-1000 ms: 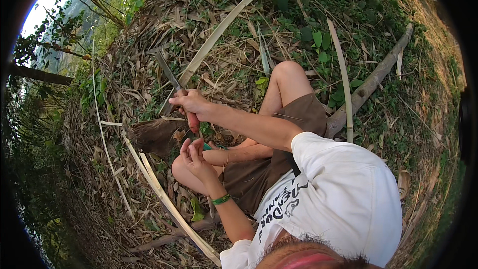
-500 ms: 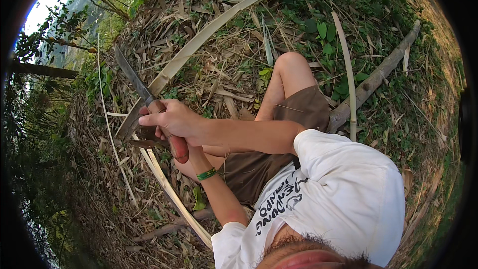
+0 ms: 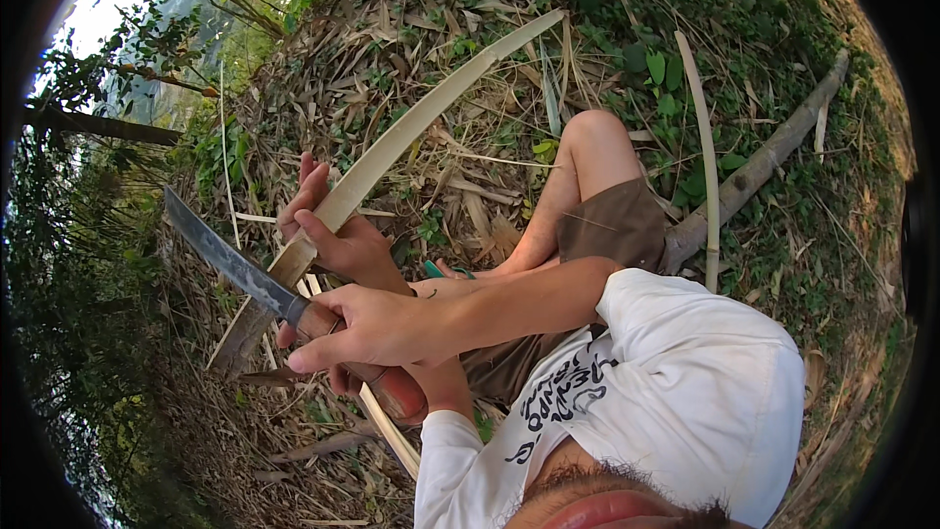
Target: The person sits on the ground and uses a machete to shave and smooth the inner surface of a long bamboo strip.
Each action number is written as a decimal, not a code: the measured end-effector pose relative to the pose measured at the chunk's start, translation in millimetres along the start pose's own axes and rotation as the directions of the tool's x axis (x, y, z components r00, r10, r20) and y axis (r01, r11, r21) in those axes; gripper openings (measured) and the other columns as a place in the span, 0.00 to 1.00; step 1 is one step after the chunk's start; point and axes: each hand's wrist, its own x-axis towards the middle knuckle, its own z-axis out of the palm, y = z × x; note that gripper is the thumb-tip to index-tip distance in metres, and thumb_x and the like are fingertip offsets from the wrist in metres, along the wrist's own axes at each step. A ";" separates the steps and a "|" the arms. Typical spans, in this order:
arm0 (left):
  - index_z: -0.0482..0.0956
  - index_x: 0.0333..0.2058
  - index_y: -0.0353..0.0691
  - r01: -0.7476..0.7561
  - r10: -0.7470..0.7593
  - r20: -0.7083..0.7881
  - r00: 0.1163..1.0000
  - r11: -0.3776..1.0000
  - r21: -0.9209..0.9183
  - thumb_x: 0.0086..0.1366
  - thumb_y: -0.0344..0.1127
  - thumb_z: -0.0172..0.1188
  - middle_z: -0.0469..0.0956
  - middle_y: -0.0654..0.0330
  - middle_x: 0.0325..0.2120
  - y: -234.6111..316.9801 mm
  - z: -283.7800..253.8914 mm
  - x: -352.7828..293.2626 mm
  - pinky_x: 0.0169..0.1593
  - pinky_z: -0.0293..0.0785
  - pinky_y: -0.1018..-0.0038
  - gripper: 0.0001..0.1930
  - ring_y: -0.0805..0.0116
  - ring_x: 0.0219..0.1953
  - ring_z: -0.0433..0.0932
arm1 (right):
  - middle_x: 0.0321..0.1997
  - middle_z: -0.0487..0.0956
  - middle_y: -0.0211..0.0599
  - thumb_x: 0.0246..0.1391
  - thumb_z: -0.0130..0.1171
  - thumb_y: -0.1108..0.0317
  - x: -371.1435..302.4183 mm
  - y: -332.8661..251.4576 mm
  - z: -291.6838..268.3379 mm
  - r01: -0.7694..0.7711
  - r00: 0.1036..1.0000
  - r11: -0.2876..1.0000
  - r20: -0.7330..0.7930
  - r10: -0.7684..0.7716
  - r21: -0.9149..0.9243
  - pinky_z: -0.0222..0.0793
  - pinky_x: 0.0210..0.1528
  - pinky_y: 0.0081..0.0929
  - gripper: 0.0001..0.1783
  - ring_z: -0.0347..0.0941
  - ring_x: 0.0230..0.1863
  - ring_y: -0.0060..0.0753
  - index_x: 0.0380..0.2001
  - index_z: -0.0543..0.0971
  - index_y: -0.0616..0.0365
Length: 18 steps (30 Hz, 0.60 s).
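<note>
Outdoors, knife above leaf-littered ground

Long pale strip, slanted, dark-bladed knife crossing over it

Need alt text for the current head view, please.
The right hand grips a knife with a curved dark metal blade and reddish-brown wooden handle; a long, pale, flat strip, seemingly bamboo, lies across the left hand. The blade overlaps the strip in view, contact unclear; the person sits on leaf-strewn ground.
</note>
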 end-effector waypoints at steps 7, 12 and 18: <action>0.60 0.21 0.46 -0.140 0.061 -0.444 0.894 0.979 -0.147 0.58 0.28 0.51 0.57 0.64 0.17 35.4 -28.9 75.3 0.31 0.65 0.74 0.10 0.69 0.22 0.61 | 0.34 0.80 0.35 0.60 0.62 0.59 -38.0 -45.1 -44.0 0.125 0.992 0.971 0.011 -0.125 -0.203 0.73 0.25 0.17 0.21 0.75 0.23 0.21 0.50 0.69 0.58; 0.54 0.18 0.45 -0.205 0.269 -0.454 0.849 0.961 0.187 0.63 0.40 0.53 0.49 0.66 0.15 176.0 -30.8 137.8 0.20 0.45 0.74 0.20 0.72 0.17 0.46 | 0.19 0.69 0.24 0.58 0.63 0.65 -50.9 -56.8 -85.2 0.295 0.894 0.831 -0.171 -0.414 -0.471 0.63 0.18 0.18 0.16 0.63 0.14 0.14 0.44 0.71 0.60; 0.55 0.20 0.42 -0.352 0.421 -0.185 0.888 0.881 0.315 0.56 0.83 0.23 0.49 0.63 0.15 265.2 -13.7 152.7 0.20 0.42 0.76 0.42 0.73 0.18 0.47 | 0.15 0.66 0.19 0.60 0.62 0.55 -52.0 -38.6 -133.9 0.111 0.794 0.745 -0.392 -0.465 -0.658 0.53 0.18 0.19 0.17 0.58 0.14 0.14 0.33 0.75 0.59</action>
